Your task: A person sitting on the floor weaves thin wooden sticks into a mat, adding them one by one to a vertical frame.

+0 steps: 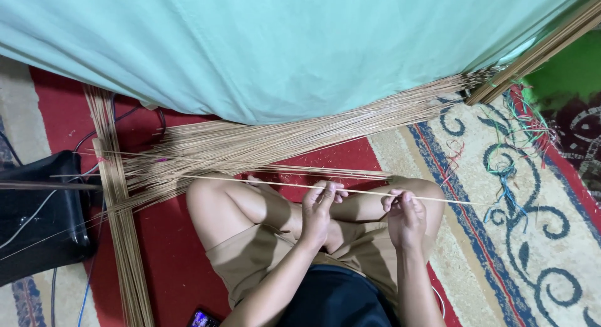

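A single thin stick (263, 183) runs almost level across the middle of the frame, above the person's crossed bare legs. The left hand (319, 205) pinches it near its midpoint, fingers closed on it, and the right hand (404, 211) is closed on it a little further toward the right of the frame; the two hands are apart, with a short stretch of stick between them. Its right end pokes past the right knee over the patterned carpet (501, 239), and its left end reaches toward the pile of sticks (250, 145) fanned out across the centre, partly under a pale green cloth (282, 45) that fills the top. A second bundle (122, 239) lies upright in the picture at the left, crossing the pile, beside a black bag (37, 208). Loose coloured threads (507, 164) lie on the carpet at the right, and a phone (203, 317) shows at the bottom edge. The stick looks slender enough to snap if the hands bend it between their grips, and its long free left end could catch on the pile and drag other sticks out of place.
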